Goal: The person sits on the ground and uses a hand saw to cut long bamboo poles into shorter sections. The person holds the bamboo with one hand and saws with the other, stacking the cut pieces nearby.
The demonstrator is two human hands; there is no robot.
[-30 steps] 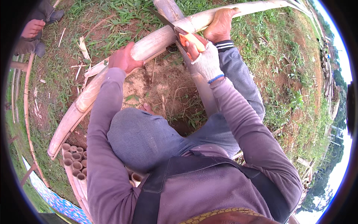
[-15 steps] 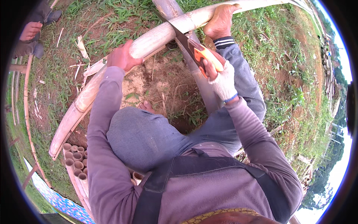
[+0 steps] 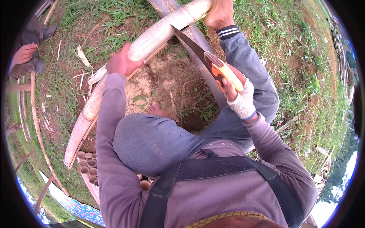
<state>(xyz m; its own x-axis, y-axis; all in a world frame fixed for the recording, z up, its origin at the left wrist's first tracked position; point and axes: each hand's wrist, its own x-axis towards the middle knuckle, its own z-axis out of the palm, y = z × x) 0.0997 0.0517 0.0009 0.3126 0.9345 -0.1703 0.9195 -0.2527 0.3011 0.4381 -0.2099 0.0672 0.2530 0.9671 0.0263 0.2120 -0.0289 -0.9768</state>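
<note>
A thick pale bamboo pole [image 3: 150,41] runs from the lower left to the upper right. My bare left hand [image 3: 123,62] is wrapped over it, thumb toward me. In my right hand [image 3: 240,91], which wears a whitish glove with bare fingertips, is a handsaw [image 3: 194,46] with an orange handle. Its dark blade sits in a cut across the bamboo pole, with the handle toward me. Beneath the cut, a second greyish pole [image 3: 205,68] crosses and supports the first. My bare right foot [image 3: 220,15] presses on the bamboo pole beyond the cut.
Several short bamboo tubes [image 3: 88,167] stand bundled at the lower left. Pale sawdust [image 3: 138,89] covers the soil below the pole. Another person's hand [image 3: 24,53] shows at the upper left, near a thin pole [image 3: 36,117]. A patterned blue sheet [image 3: 81,212] lies lower left.
My right hand has drawn the saw back toward me and to the right, with the blade still in the cut. My left hand keeps its hold. The whole view has shifted slightly.
</note>
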